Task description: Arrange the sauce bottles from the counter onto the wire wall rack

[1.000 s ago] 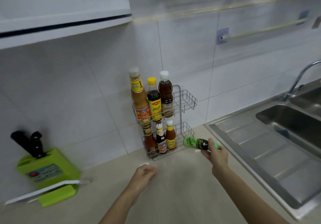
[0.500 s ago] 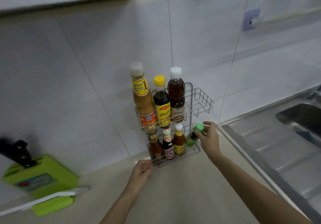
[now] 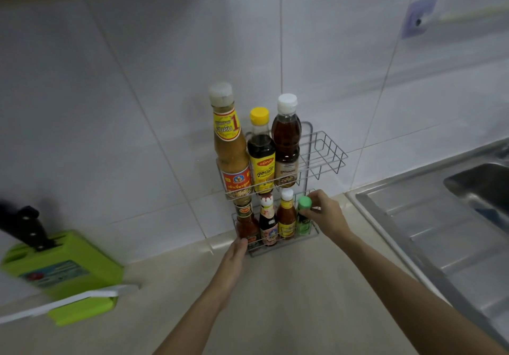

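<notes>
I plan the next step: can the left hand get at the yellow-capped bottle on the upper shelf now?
Probably yes. The left hand is at the rack's lower left corner, and the yellow-capped bottle stands above, its neck and cap unobstructed. The right hand pinches the green-capped bottle, off to the side.

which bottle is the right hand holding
The green-capped bottle at the right end of the lower tier; the right hand grips its top; no other cap is green.
</notes>
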The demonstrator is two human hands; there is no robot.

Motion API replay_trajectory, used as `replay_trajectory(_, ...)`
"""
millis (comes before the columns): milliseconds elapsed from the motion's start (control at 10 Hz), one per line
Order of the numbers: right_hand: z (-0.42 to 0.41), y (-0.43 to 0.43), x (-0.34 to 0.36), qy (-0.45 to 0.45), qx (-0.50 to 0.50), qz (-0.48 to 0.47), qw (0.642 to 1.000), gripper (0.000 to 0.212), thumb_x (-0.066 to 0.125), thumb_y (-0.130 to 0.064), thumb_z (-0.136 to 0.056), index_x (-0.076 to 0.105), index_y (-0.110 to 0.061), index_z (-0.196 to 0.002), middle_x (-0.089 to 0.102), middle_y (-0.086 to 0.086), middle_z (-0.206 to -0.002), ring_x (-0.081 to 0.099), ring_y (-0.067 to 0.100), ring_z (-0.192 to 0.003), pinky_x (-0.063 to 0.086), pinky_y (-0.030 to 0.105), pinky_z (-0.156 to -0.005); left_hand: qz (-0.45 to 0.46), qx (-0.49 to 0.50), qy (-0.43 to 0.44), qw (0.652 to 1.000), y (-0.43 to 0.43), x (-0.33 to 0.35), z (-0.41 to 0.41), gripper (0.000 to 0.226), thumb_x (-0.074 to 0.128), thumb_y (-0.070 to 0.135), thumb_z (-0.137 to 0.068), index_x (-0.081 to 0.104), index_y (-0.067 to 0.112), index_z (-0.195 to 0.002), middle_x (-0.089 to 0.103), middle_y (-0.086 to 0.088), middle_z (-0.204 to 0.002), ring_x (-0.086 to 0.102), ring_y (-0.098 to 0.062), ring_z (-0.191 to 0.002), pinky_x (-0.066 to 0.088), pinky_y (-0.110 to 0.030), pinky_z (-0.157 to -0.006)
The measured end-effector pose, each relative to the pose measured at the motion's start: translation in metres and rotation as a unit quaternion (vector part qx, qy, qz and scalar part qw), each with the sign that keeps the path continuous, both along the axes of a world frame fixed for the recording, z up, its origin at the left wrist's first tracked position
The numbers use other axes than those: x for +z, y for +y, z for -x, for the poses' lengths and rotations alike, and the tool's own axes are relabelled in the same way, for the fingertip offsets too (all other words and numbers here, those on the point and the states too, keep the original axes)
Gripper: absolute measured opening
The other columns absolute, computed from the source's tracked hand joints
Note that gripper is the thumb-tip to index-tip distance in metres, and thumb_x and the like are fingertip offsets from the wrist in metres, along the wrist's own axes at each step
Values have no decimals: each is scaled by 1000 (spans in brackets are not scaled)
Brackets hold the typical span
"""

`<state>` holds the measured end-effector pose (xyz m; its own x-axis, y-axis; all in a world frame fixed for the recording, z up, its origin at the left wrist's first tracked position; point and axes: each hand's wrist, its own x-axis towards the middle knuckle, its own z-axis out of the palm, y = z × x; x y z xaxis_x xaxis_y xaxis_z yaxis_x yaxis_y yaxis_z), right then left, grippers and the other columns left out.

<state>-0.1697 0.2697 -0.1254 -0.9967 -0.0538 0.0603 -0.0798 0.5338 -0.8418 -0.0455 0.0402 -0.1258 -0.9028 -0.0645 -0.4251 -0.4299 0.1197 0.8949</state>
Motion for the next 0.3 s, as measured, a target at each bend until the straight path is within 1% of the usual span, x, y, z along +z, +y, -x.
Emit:
replay_trajectory(100, -3, 1, 0, -20, 8, 10, 1000, 33, 73, -4, -79, 56, -3, -108, 68, 13, -105, 63, 25, -96, 54, 32, -83, 9, -11, -8, 1000, 0, 2, 0, 57, 31, 51, -99, 22, 30, -151, 31, 15, -151, 26, -8, -143, 21, -39, -122)
replay_trajectory(200, -4, 8, -2, -46, 46, 5, 998, 45, 68, -1, -83, 52, -3, -125, 63, 16, -124, 58, 27, -116, 46, 35, -96, 32, -43, -30, 998, -6, 8, -6, 55, 32, 46, -100, 22, 27, -150, 33, 16, -146, 26, -10, -143, 22, -35, -121)
replay_trajectory(300, -12, 21, 0, -44, 64, -57, 995, 58, 67, -11, -86, 44, -6, -139, 53, 12, -138, 49, 28, -128, 40, 37, -102, 79, -47, -39, 995, -10, 11, -14, 59, 36, 49, -98, 27, 21, -150, 31, 6, -155, 28, -15, -143, 23, -37, -121)
